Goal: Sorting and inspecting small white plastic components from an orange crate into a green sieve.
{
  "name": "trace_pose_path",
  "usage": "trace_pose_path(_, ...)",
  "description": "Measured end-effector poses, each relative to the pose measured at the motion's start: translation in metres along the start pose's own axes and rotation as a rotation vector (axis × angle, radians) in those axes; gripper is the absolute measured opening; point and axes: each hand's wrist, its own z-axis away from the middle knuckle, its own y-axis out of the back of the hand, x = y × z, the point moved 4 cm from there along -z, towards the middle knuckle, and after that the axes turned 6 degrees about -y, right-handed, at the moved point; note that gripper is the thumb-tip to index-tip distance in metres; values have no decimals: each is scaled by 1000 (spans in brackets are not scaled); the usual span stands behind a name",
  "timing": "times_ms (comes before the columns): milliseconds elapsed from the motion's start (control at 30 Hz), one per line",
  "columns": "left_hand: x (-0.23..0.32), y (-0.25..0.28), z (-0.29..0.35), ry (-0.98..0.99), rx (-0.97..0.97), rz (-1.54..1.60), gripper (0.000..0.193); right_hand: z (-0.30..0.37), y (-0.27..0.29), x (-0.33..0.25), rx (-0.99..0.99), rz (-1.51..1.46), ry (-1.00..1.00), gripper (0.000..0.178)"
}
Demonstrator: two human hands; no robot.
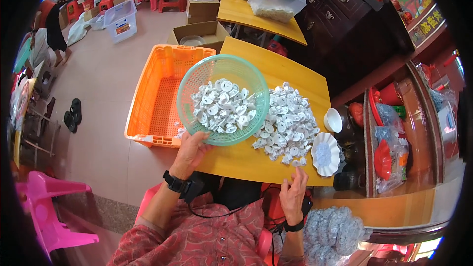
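Left grip (pixel 193 149) pinching green basket rim (pixel 229 141) — right grip (pixel 294 194) half-spread, empty, beside white parts (pixel 289 122)

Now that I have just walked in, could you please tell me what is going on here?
A person's left hand grips the near rim of a green basket holding small white pieces. The basket overlaps the orange crate and the yellow table in this view. The right hand is at the table's near edge, close to a pile of similar pieces. A white bowl and a scalloped dish sit right of the pile.
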Motion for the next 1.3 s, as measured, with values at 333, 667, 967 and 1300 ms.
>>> trace_pose_path(333,-1,-8,3,3,16,-63,37,9,-13,2,12,19,51,40)
trace_pose_path(667,5,-5,9,-68,47,-27,47,7,-27,-20,-42,-149,14,38)
trace_pose_path(967,-9,3,10,-158,-13,30,54,8,-39,-21,-58,-68,38,38)
trace_pose_path(1300,-18,12,16,-154,-43,-153,45,9,-43,-25,-73,-32,58,38)
